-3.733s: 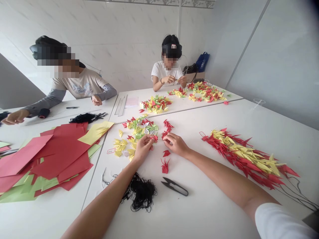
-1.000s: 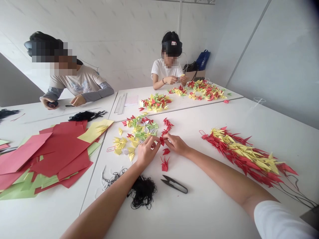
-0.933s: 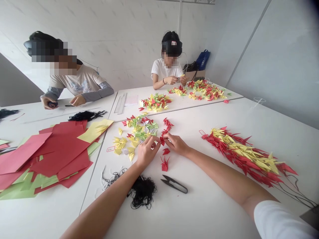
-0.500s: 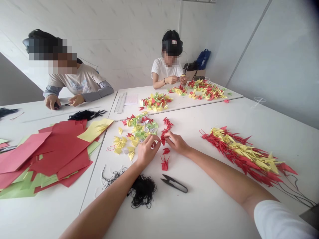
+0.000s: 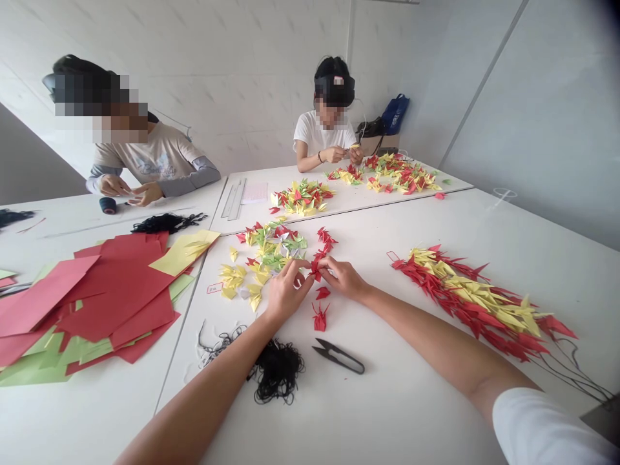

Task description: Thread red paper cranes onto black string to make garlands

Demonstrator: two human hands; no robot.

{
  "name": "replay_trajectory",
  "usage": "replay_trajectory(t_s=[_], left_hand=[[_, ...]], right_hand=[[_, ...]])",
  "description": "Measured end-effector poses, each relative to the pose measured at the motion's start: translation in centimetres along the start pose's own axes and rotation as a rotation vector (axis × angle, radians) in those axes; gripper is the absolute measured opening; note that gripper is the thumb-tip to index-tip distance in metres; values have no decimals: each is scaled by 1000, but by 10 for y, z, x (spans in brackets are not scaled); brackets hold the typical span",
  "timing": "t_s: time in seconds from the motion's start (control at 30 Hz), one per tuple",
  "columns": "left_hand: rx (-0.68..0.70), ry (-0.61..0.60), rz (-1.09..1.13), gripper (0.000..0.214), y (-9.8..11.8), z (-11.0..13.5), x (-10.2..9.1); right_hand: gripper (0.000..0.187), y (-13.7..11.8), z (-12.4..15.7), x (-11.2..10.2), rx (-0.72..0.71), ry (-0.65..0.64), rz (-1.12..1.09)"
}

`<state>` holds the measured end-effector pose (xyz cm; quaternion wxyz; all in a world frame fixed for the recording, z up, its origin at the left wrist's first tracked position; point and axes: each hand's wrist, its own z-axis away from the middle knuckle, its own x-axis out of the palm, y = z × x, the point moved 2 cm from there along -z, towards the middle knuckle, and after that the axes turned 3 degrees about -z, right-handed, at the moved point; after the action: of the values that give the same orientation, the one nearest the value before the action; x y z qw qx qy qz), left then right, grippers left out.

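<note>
A small red folded-paper crane (image 5: 316, 266) is pinched between the fingertips of the right hand (image 5: 343, 279), above a white worktop (image 5: 411, 413). The left hand (image 5: 288, 290) is curled, with its fingers drawn in just beside the crane; whether contact is made cannot be told. Two further red paper cranes (image 5: 320, 318) are laid just below the hands. A heap of red, yellow and green paper cranes (image 5: 268, 255) is seen to the left of the held crane. A tangle of black thread (image 5: 278, 372) and black-handled steel thread snips (image 5: 338, 356) lie nearer the body. A long bundle of strung red and yellow cranes (image 5: 469, 298) is placed to the right. Stacked red and green paper sheets (image 5: 111, 290) lie on the adjoining worktop
</note>
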<state>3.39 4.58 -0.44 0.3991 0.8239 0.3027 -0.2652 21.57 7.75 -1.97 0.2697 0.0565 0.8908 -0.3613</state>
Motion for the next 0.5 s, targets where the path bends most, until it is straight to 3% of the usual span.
replay_trajectory(t_s=[0.5], left_hand=[[-76,-36,199,10,-4,-1,3]], right_hand=[[9,0,1,2,59,-82,-103]])
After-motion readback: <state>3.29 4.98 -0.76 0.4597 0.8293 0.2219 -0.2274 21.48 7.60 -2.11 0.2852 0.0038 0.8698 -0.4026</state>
